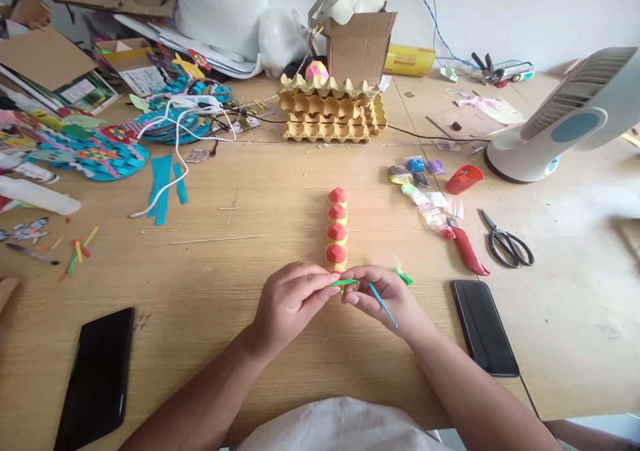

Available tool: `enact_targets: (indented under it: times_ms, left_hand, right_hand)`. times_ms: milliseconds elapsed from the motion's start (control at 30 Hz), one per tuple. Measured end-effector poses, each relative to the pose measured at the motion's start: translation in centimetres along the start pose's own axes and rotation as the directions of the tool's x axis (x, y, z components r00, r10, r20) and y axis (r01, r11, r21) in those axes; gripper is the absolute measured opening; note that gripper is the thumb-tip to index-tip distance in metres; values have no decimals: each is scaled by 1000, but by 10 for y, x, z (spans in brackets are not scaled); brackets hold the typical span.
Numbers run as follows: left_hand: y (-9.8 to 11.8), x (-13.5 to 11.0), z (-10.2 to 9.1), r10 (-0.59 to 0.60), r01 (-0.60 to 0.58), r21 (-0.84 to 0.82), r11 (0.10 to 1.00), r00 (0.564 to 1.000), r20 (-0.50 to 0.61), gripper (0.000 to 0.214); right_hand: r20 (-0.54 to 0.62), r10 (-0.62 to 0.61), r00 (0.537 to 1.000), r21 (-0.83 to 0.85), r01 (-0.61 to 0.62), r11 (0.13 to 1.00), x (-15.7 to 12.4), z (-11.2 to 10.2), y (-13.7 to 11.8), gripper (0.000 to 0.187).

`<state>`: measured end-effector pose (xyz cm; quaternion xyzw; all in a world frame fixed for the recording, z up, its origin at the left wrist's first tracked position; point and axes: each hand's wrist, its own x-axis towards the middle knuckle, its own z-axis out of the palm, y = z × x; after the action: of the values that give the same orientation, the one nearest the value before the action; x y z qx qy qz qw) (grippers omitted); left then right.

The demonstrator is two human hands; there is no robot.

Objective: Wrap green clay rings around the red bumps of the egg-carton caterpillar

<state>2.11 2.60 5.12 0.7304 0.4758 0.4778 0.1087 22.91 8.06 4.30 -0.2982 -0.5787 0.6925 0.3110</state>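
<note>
My left hand (pixel 295 298) is closed, its thumb and fingers pinching one end of a thin green strip (pixel 346 282), which looks like modelling clay. At the strip's other end are the closed fingertips of my right hand (pixel 387 291). A slim blue stick-like tool (pixel 382 303) is tucked in that same hand, pointing down and right. Just beyond my fingers stands a straight row of yellow egg-carton cups covered with red domes (pixel 337 232); its near end is partly hidden by my hands. A small bag with something green (pixel 404 276) lies right of my right hand.
Phones lie on both sides, a left one (pixel 97 371) and a right one (pixel 484 328). Black-handled scissors (pixel 509 243), a red-handled knife (pixel 469 248), a red cup (pixel 464 179) and a white fan (pixel 555 121) are at right. Egg cartons (pixel 330 130) sit at the back.
</note>
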Motion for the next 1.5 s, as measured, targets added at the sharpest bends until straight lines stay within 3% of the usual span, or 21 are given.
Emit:
enact_targets:
  times_ms: [133, 367, 533, 800, 1000, 1200, 1500]
  left_hand:
    - [2, 2, 0, -21, 20, -33, 999, 1000, -17, 16]
    - [2, 0, -1, -87, 87, -110, 990, 996, -1, 18]
    - [2, 1, 0, -123, 129, -126, 984, 991, 53, 16]
    - [0, -2, 0, -124, 131, -86, 988, 989, 83, 10]
    - [3, -2, 3, -164, 174, -153, 973, 983, 80, 28]
    - [4, 0, 3, -153, 164, -192, 968, 986, 71, 18]
    - [0, -4, 4, -85, 96, -121, 988, 992, 94, 19]
  right_hand:
    - [-56, -35, 998, -12, 35, 999, -2, 3, 0, 26]
    - [-107, -147, 983, -305, 108, 946, -4, 8, -12, 23]
    - [-122, -200, 972, -421, 132, 897, -4, 9, -10, 23]
    - [-88, -194, 977, -360, 150, 921, -2, 9, -9, 24]
    - [-127, -196, 972, -322, 147, 935, -1, 12, -6, 21]
    - [-108, -221, 969, -357, 170, 919, -1, 13, -4, 16]
    - [-47, -304, 951, -469, 248, 848, -1, 12, -4, 12]
